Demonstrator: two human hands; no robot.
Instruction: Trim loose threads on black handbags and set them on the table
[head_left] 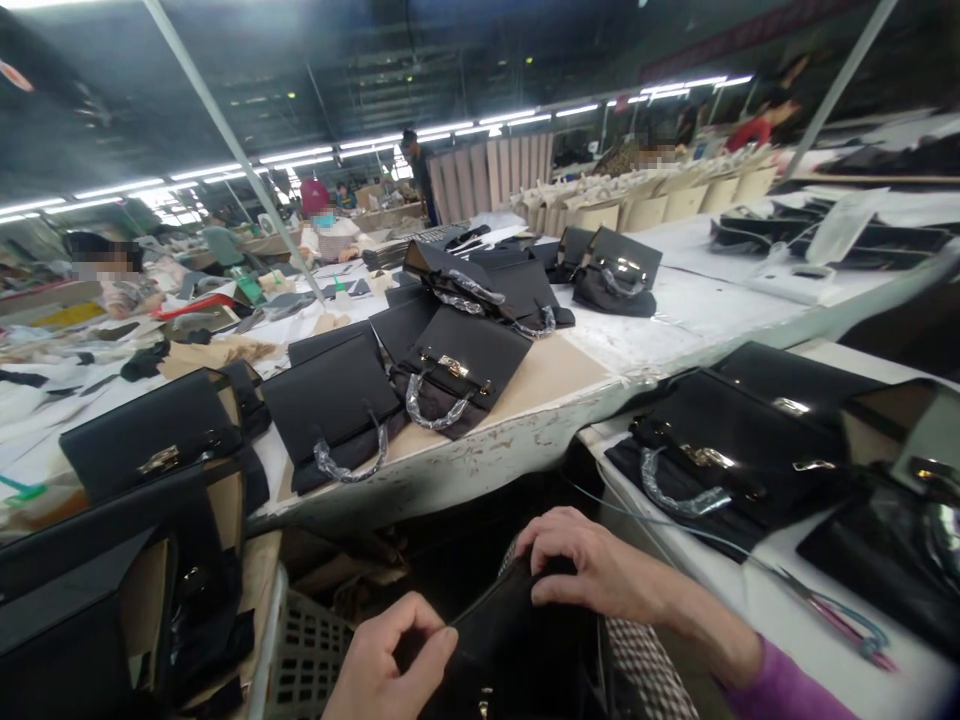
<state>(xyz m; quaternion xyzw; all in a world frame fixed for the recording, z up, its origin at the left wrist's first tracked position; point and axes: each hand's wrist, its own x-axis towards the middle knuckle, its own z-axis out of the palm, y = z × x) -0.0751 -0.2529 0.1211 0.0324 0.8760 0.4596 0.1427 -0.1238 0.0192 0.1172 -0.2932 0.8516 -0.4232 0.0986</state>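
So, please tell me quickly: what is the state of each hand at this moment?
Left hand: closed, pinching the edge of the black bag.
Right hand: closed, holding the same bag at its far edge.

- One bare left hand point(394, 655), one bare right hand point(577, 560), lower middle
- One smooth black bag point(517, 640), bottom middle
- At least three black gold-clasped handbags point(679, 415), right
- One pale slotted plastic basket point(304, 640), bottom left
- One pair of pink-and-blue-handled scissors point(844, 622), lower right

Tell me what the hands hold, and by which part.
A black bag: the right hand grips its upper edge, and the left hand pinches that edge farther left.
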